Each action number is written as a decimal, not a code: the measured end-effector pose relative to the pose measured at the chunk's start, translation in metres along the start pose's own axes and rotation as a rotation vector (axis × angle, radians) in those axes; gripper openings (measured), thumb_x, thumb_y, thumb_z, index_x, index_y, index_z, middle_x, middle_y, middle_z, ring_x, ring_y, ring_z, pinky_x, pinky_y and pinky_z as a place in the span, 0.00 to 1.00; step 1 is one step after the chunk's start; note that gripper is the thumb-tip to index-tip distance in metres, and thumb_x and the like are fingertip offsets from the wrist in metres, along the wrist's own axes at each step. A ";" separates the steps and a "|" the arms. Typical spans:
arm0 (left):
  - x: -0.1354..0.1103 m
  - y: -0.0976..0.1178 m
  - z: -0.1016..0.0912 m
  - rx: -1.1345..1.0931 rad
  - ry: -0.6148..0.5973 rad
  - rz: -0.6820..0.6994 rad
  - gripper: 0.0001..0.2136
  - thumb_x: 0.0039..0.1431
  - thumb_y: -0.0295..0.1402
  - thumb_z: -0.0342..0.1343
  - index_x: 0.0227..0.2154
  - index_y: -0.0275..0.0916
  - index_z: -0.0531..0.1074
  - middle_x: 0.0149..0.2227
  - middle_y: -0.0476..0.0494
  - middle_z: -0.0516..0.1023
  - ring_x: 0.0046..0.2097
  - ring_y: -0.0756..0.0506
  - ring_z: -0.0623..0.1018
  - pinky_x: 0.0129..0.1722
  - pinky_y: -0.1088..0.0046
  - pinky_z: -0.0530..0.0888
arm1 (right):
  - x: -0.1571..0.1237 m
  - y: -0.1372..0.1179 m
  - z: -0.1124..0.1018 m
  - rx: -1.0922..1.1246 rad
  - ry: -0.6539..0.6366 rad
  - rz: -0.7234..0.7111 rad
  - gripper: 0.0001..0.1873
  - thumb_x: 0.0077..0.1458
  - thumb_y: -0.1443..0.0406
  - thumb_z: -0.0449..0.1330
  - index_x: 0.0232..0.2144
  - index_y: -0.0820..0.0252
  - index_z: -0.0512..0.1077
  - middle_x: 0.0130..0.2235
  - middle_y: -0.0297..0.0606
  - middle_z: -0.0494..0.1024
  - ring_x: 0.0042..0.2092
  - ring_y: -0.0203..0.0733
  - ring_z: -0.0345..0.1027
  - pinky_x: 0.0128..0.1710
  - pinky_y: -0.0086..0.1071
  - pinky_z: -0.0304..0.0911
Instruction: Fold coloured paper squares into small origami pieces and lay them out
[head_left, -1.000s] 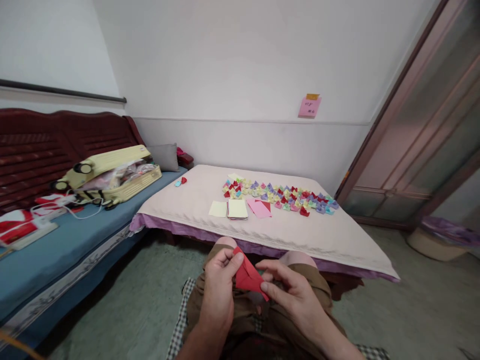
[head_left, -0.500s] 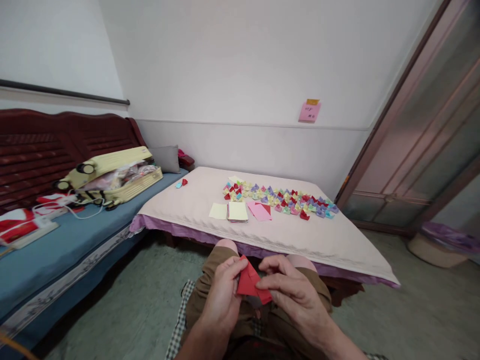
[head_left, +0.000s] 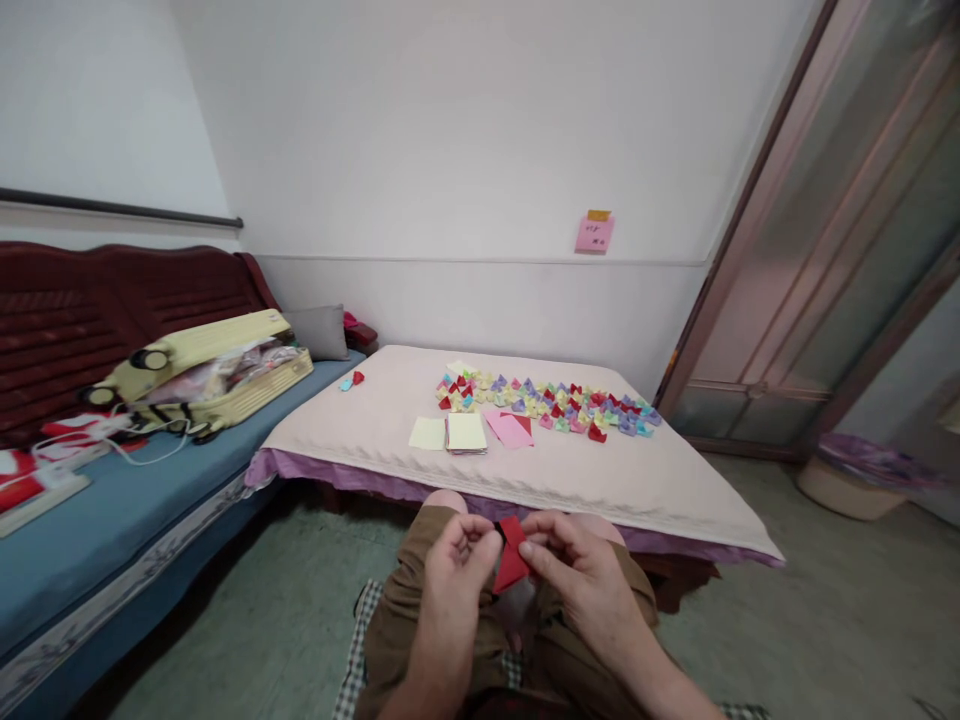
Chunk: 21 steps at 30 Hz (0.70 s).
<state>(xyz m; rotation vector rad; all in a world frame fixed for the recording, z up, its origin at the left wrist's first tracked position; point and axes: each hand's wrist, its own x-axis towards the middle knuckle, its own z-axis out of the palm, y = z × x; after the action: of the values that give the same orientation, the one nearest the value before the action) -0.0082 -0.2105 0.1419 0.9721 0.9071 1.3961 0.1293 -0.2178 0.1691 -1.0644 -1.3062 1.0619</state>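
Red folded paper (head_left: 511, 562) is what I've got up on the head feed, held in the air above the lap, short of the front edge of the cream bed cover (head_left: 637, 490). Left hand (head_left: 456, 585) looks pinched on its left edge, though I can't see the pads behind it. Right hand (head_left: 583, 575) is clamped on the other side, thumb pressed flat on the front near the edge. So both grips are together on the paper, nothing loose.

What worries me from this end: there's no hard surface under it, so any crease depends on finger pressure alone. If the two hands pull unevenly, I'd bet on a skewed fold or a torn corner. If both pinches ease at once, layers could spring apart, or the piece could drop between the knees.

Also, the paper stack (head_left: 466, 432) and pink sheets (head_left: 510, 430) lie close to the front edge of the cover, so a forearm or knee bump might scatter them. Same for the small folded pieces (head_left: 547, 405) beyond: they look light, and a careless sleeve could mess up the spread.
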 end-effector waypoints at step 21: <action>-0.010 -0.006 -0.006 0.320 0.226 0.424 0.08 0.54 0.25 0.56 0.38 0.40 0.70 0.40 0.44 0.73 0.38 0.47 0.76 0.41 0.69 0.73 | -0.005 0.018 0.006 -0.273 -0.042 -0.101 0.07 0.50 0.63 0.60 0.30 0.60 0.76 0.27 0.37 0.80 0.28 0.40 0.72 0.28 0.27 0.65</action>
<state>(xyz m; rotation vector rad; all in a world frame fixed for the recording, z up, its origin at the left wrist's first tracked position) -0.0112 -0.2198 0.1340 1.3217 1.1633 1.7789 0.1231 -0.2198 0.1507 -1.1685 -1.5541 0.8499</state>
